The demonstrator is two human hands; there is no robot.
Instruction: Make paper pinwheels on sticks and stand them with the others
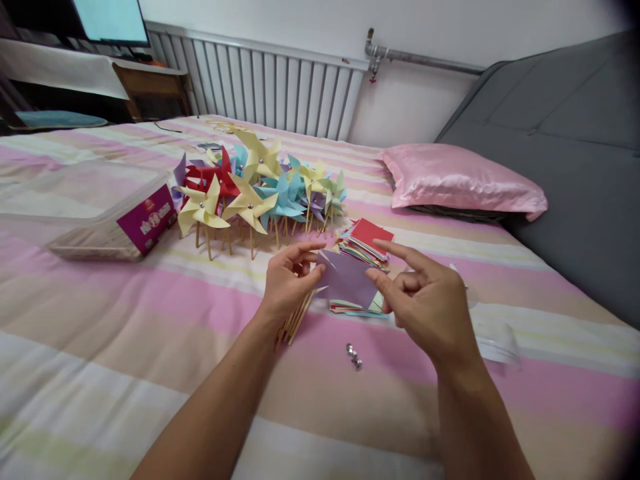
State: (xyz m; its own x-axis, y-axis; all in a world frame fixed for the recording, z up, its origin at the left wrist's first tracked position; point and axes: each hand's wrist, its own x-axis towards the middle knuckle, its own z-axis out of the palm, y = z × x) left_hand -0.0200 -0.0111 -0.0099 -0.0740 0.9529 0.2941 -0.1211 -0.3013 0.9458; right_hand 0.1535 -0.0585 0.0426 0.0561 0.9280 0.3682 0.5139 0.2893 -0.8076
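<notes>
A square sheet of purple paper (347, 277) with slits cut in from its corners is pinched at its left side by my left hand (295, 277). At the sheet's right side, my right hand (430, 297) has its thumb and index finger spread apart; whether the thumb tip touches the paper I cannot tell. Below the purple sheet lies a stack of pale paper squares (345, 307), partly covered. Thin wooden sticks (297, 320) lie beneath my left wrist. Closer to me are several small silver fasteners (355, 357) on the bedspread.
Behind my hands stand several finished pinwheels (250, 205) and a pile of coloured paper squares (370, 235). A clear plastic box (100, 230) with sticks is at left. A transparent container (497, 343) lies at right, a pink pillow (460, 180) farther back. Everything rests on a striped bedspread (150, 373).
</notes>
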